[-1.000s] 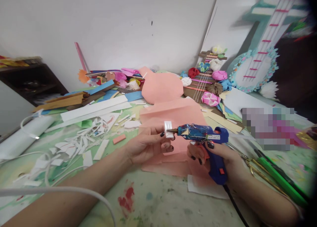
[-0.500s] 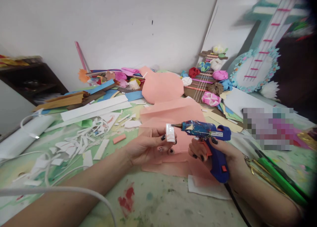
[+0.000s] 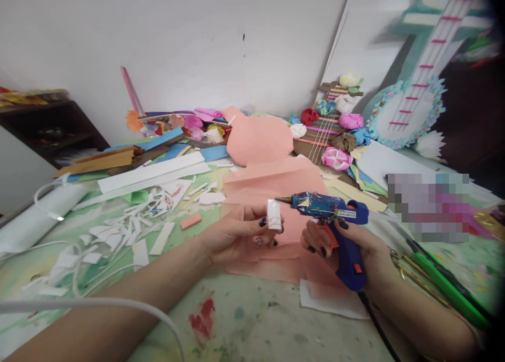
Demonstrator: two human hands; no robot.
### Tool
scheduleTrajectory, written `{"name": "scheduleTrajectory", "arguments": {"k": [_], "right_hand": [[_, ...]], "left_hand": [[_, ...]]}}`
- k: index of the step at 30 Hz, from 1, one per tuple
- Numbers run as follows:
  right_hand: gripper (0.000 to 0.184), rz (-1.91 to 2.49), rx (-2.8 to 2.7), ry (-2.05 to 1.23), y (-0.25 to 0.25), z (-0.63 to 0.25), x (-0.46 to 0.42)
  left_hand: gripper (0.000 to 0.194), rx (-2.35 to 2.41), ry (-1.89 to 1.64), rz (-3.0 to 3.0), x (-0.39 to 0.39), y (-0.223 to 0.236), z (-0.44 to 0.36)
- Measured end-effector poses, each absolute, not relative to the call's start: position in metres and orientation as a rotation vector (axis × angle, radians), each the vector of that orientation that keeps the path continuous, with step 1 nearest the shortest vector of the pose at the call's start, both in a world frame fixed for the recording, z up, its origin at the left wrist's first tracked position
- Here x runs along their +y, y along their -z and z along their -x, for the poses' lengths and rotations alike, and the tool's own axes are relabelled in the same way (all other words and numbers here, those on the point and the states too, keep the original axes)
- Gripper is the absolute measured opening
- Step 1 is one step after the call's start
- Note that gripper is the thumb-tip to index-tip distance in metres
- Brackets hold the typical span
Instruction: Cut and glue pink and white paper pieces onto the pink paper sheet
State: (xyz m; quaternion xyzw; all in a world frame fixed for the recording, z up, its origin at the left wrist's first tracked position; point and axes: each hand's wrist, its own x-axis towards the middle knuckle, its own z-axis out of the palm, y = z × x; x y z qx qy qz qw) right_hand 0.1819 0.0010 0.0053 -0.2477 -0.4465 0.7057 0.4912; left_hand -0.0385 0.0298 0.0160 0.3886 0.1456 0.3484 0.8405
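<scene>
Between the thumb and fingers of my left hand (image 3: 240,228) is a small white strip of foam board or card (image 3: 273,214), held upright with a shiny patch on its face. My right hand (image 3: 335,241) grips a blue hot glue gun (image 3: 321,205), its fingers around the orange trigger. The gun's nozzle points left and meets, or nearly meets, the strip's upper edge. Under both hands lies salmon-coloured paper (image 3: 276,178), partly creased, with a rounded salmon cut-out (image 3: 260,138) behind it.
White scraps (image 3: 122,225) and a white cable (image 3: 118,301) spread across the left. At right are a green-handled tool (image 3: 450,288) and gold-coloured scissors (image 3: 408,272). Paper flowers (image 3: 335,158) and a decorated paper instrument (image 3: 410,109) stand at the back right. The gun's black cord (image 3: 376,320) trails toward me.
My left hand has tilted the white strip slightly and shifted it a little right. The glue gun has moved a touch to the right, its nozzle still by the strip's top.
</scene>
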Motion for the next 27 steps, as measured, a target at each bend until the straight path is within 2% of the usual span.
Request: {"name": "scheduleTrajectory", "arguments": {"k": [14, 27], "right_hand": [[0.027, 0.591, -1.078, -1.749, -0.0083, -0.1765, -0.0022], [0.022, 0.508, -1.074, -1.726, -0.0032, -0.1736, -0.0047]], "left_hand": [[0.022, 0.337, -0.694, -0.814, 0.0282, -0.0168, 0.0363], [0.027, 0.370, -0.859, -0.755, 0.0292, -0.0142, 0.0341]]}}
